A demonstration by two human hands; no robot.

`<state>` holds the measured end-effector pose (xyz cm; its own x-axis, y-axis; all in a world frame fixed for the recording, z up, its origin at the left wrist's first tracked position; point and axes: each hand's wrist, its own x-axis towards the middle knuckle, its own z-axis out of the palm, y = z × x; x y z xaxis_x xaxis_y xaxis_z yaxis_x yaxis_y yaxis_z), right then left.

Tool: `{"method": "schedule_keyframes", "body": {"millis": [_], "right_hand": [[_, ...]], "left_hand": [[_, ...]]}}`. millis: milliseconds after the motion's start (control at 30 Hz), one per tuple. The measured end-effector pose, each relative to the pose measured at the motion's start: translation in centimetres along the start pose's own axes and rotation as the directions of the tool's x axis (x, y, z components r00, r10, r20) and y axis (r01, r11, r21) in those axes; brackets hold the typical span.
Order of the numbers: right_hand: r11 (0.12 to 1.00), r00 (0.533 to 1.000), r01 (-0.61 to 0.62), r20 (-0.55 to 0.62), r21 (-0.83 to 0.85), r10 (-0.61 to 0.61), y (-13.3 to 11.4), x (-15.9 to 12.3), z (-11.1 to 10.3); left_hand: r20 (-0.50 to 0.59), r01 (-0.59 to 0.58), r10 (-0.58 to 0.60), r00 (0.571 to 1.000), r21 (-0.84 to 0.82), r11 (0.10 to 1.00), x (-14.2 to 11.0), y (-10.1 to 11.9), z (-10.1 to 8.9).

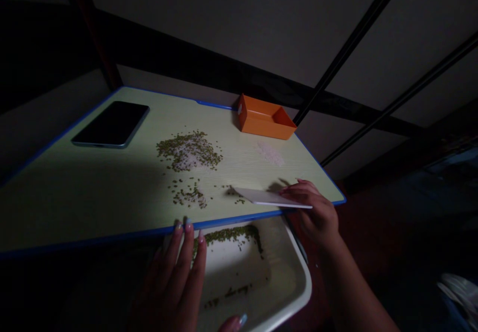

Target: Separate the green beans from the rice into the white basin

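My right hand point(312, 211) pinches a thin white card point(269, 196), held flat just above the near edge of the pale table point(93, 192). My left hand point(175, 277) grips a white tray point(287, 292) held below the table's front edge, fingers over its left rim and thumb on its near rim. Green beans point(227, 235) lie along the tray's far side. On the table sit a large pile of green beans mixed with white grains point(188, 151) and a smaller scatter point(188, 195) close to the card.
A dark phone point(111, 124) lies at the table's far left. An orange box point(263, 118) stands at the far edge, with a small patch of white grains point(271, 154) in front of it. Dark bars cross the wall behind.
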<state>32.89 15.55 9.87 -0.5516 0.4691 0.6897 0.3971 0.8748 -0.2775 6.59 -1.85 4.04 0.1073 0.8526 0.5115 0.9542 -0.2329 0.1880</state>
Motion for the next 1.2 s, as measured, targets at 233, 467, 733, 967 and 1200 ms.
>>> {"method": "schedule_keyframes", "body": {"millis": [233, 467, 733, 967, 1200], "right_hand": [[0.999, 1.000, -0.009, -0.001, -0.031, 0.009, 0.10, -0.10, 0.34], [1.000, 1.000, -0.013, -0.009, -0.024, 0.013, 0.03, 0.22, 0.65], [1.000, 1.000, -0.011, -0.003, -0.005, 0.011, -0.31, -0.14, -0.05], [1.000, 1.000, -0.017, 0.005, -0.002, 0.017, -0.40, -0.22, 0.27], [1.000, 1.000, -0.017, -0.004, -0.011, 0.017, -0.11, -0.32, 0.50]], "left_hand": [[-0.009, -0.047, 0.048, 0.999, 0.071, 0.996, -0.10, -0.45, 0.32], [-0.005, -0.033, 0.033, 0.999, 0.048, 0.998, 0.00, -0.24, 0.17], [-0.006, -0.050, 0.051, 0.999, 0.075, 0.996, -0.20, -0.42, 0.20], [-0.004, -0.066, 0.066, 0.998, 0.081, 0.995, -0.15, -0.50, -0.02], [0.001, -0.066, 0.066, 0.998, 0.093, 0.994, -0.14, -0.46, 0.16]]}}
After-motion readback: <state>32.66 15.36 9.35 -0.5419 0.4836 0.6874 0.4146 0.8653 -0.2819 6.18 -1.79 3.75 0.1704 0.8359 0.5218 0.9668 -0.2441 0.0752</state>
